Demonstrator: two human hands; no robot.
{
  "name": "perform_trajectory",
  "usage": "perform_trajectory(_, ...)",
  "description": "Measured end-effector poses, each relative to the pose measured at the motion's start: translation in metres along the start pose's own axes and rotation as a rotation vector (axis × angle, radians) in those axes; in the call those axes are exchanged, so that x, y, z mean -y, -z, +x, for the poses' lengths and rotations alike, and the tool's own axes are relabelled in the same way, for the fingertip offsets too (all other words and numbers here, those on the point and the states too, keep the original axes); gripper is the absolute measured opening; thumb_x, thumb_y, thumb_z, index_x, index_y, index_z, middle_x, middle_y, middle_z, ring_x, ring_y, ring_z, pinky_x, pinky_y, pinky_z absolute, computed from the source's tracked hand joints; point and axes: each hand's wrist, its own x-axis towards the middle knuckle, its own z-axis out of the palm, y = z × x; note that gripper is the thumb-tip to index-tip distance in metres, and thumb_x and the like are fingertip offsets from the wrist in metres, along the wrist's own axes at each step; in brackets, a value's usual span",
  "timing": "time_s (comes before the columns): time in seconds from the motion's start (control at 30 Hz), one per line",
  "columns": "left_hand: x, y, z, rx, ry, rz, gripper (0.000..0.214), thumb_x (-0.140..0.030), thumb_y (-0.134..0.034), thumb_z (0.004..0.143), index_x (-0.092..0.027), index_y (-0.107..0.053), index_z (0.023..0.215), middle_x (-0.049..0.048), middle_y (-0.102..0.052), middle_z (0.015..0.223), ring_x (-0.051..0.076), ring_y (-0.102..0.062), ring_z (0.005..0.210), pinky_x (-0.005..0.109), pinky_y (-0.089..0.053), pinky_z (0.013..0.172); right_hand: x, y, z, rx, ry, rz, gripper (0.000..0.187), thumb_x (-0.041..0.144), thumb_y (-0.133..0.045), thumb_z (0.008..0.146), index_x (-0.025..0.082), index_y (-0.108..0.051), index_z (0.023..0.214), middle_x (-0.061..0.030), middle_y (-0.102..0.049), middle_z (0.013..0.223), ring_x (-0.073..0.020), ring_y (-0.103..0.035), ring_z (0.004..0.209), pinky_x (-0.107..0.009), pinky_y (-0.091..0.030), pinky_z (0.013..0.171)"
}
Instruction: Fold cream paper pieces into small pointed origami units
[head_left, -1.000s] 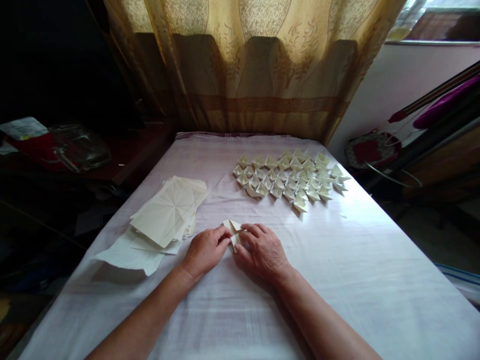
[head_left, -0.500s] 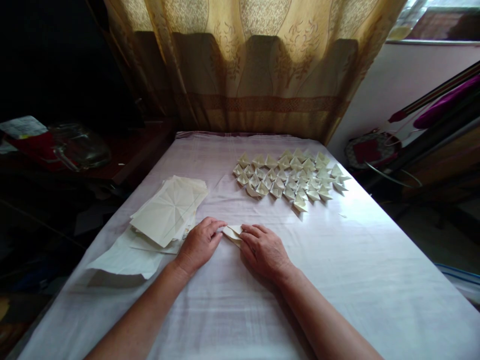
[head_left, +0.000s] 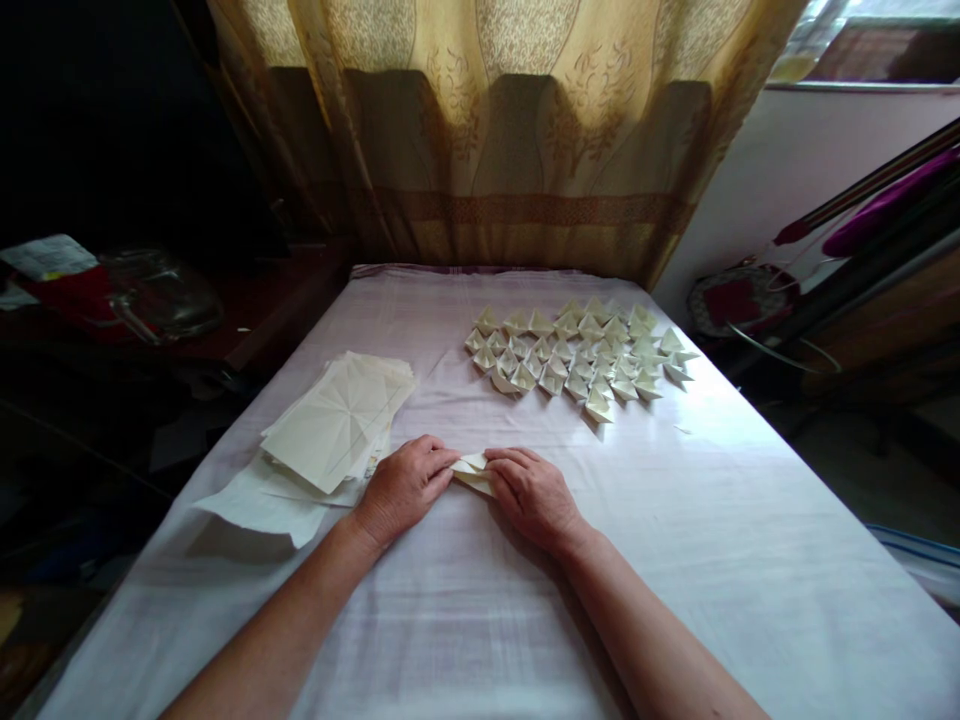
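A small cream folded paper piece (head_left: 472, 468) lies on the white cloth-covered table (head_left: 712, 540) between my two hands. My left hand (head_left: 405, 486) has its fingers curled and pinches the piece's left end. My right hand (head_left: 534, 494) presses on its right end with bent fingers. Most of the paper is hidden under my fingertips. A stack of creased cream paper sheets (head_left: 337, 420) lies just left of my left hand. Several finished folded paper pieces (head_left: 581, 358) lie in rows at the far side of the table.
A larger loose sheet (head_left: 259, 505) sticks out under the stack near the table's left edge. A patterned curtain (head_left: 510, 130) hangs behind the table. Dark clutter with a glass jar (head_left: 161, 295) stands left, and poles and fabric (head_left: 862, 215) right.
The paper piece was flattened from a raised, open shape into a low folded one. Both hands shifted slightly and closed in on it from each side.
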Motion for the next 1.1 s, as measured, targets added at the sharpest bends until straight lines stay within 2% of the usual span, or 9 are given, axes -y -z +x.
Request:
perform_trajectory(0.13, -0.006, -0.002, 0.003, -0.006, -0.008, 0.036, 0.024, -0.014, -0.062, 0.086, -0.026, -0.072, 0.104, 0.0015, -0.067, 0.101, 0.015, -0.064, 0.089, 0.024, -0.051, 0.077, -0.003, -0.003, -0.001, -0.021, -0.029, 0.051, 0.021, 0.016, -0.048, 0.094, 0.020, -0.068, 0.091, -0.0080, -0.074, 0.103, -0.0201, -0.069, 0.094, -0.035, -0.055, 0.089)
perform_trajectory(0.27, -0.009, -0.006, 0.004, -0.026, -0.105, 0.157, 0.018, -0.017, -0.062, 0.089, -0.027, -0.072, 0.101, 0.0014, -0.066, 0.097, 0.015, -0.062, 0.085, 0.024, -0.048, 0.071, -0.003, -0.002, -0.002, -0.027, -0.020, 0.082, 0.019, 0.018, -0.049, 0.094, 0.021, -0.068, 0.091, -0.0075, -0.074, 0.102, -0.0190, -0.068, 0.095, -0.033, -0.055, 0.088)
perform_trajectory(0.43, -0.005, -0.006, -0.002, -0.029, -0.248, 0.311, 0.016, -0.020, -0.057, 0.093, -0.026, -0.070, 0.100, 0.0013, -0.068, 0.093, 0.015, -0.060, 0.079, 0.025, -0.044, 0.066, -0.001, 0.002, -0.010, 0.017, 0.043, -0.013, 0.019, 0.019, -0.056, 0.090, 0.021, -0.069, 0.103, -0.0091, -0.071, 0.111, -0.0224, -0.065, 0.102, -0.038, -0.053, 0.091)
perform_trajectory(0.53, -0.002, -0.002, -0.007, -0.002, -0.294, 0.318, 0.015, -0.020, -0.057, 0.093, -0.025, -0.070, 0.099, 0.0020, -0.069, 0.094, 0.016, -0.060, 0.079, 0.026, -0.044, 0.067, 0.000, 0.003, -0.017, 0.016, 0.013, -0.062, 0.020, 0.021, -0.055, 0.092, 0.023, -0.072, 0.102, -0.0073, -0.072, 0.111, -0.0232, -0.065, 0.101, -0.039, -0.053, 0.090)
perform_trajectory(0.63, 0.001, 0.001, -0.007, 0.048, -0.239, 0.158, 0.014, -0.024, -0.057, 0.094, -0.024, -0.071, 0.095, 0.0019, -0.071, 0.094, 0.017, -0.062, 0.085, 0.027, -0.047, 0.074, 0.001, 0.002, -0.020, 0.006, -0.054, -0.042, 0.018, 0.024, -0.056, 0.093, 0.025, -0.074, 0.099, -0.0060, -0.073, 0.109, -0.0228, -0.065, 0.100, -0.039, -0.052, 0.087)
perform_trajectory(0.73, 0.003, 0.004, -0.001, 0.103, -0.086, -0.012, 0.013, -0.023, -0.059, 0.093, -0.022, -0.072, 0.093, 0.0015, -0.073, 0.093, 0.017, -0.063, 0.089, 0.028, -0.047, 0.082, 0.000, -0.001, -0.018, -0.014, -0.132, 0.014, 0.016, 0.024, -0.058, 0.092, 0.024, -0.074, 0.090, -0.0048, -0.074, 0.105, -0.0217, -0.065, 0.098, -0.039, -0.050, 0.086)
perform_trajectory(0.87, 0.003, 0.007, 0.008, 0.145, 0.065, -0.075, 0.013, -0.019, -0.061, 0.088, -0.023, -0.073, 0.092, -0.0001, -0.075, 0.090, 0.017, -0.065, 0.085, 0.027, -0.048, 0.078, -0.002, -0.003, -0.016, -0.050, -0.163, 0.068, 0.019, 0.024, -0.056, 0.093, 0.023, -0.073, 0.084, -0.0050, -0.075, 0.102, -0.0207, -0.065, 0.097, -0.039, -0.050, 0.088)
perform_trajectory(1.0, -0.002, 0.009, 0.006, 0.153, 0.038, -0.093, 0.015, -0.021, -0.065, 0.086, -0.024, -0.073, 0.098, -0.0002, -0.074, 0.095, 0.018, -0.065, 0.090, 0.028, -0.048, 0.083, -0.003, -0.002, -0.016, -0.067, -0.146, 0.091, 0.017, 0.022, -0.057, 0.092, 0.023, -0.073, 0.084, -0.0053, -0.075, 0.100, -0.0209, -0.066, 0.095, -0.039, -0.051, 0.088)
perform_trajectory(1.1, -0.008, 0.006, 0.001, 0.127, -0.031, -0.058, 0.021, -0.022, -0.066, 0.086, -0.027, -0.072, 0.105, 0.0016, -0.070, 0.102, 0.018, -0.062, 0.094, 0.028, -0.048, 0.083, -0.004, -0.001, -0.017, -0.070, -0.141, 0.077, 0.014, 0.021, -0.060, 0.090, 0.024, -0.074, 0.086, -0.0049, -0.075, 0.101, -0.0217, -0.065, 0.096, -0.039, -0.051, 0.088)
